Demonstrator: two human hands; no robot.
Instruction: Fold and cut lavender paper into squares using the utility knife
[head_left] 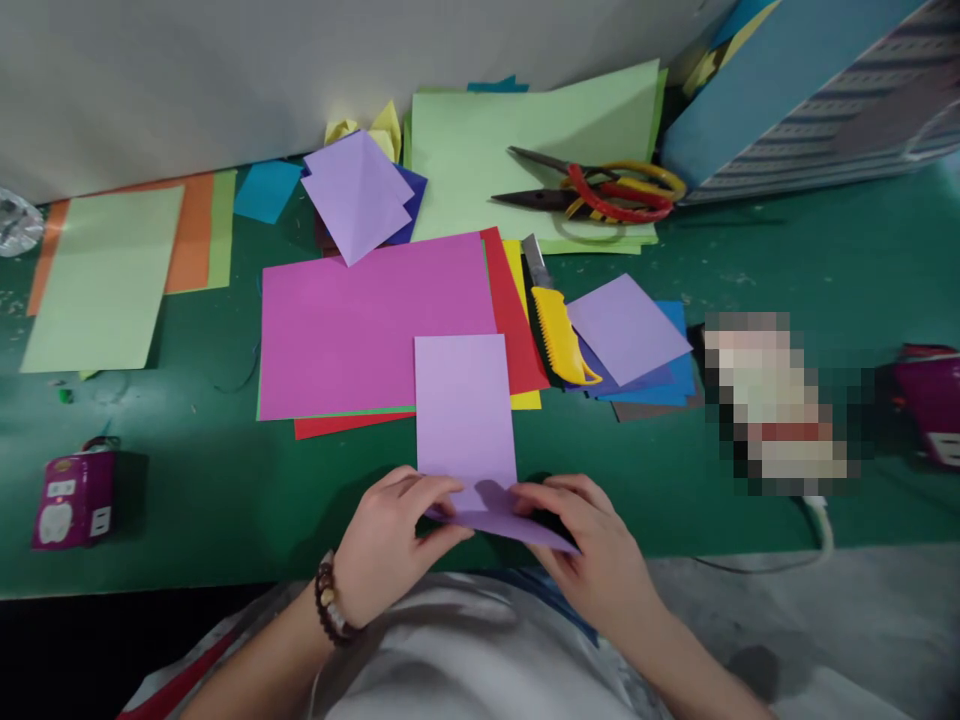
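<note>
A lilac paper sheet [463, 415] lies on the green mat [180, 490], its near end bent over into a darker flap [502, 522]. My left hand [390, 535] pinches that end from the left, and my right hand [589, 540] grips it from the right. Part of the fold is hidden by my fingers. A magenta paper stack [375, 330] lies just beyond the sheet, with red paper [510, 310] under its right side. A yellow-handled utility knife [559, 325] lies to the right of the stack.
Dark-bladed scissors with red and yellow handles [585, 185] rest on pale green paper [510, 130]. A folded lilac square [356, 195] and another lilac square [626, 330] lie among coloured sheets. A blurred object [772, 400] stands on the right, and a small magenta box [75, 500] on the left.
</note>
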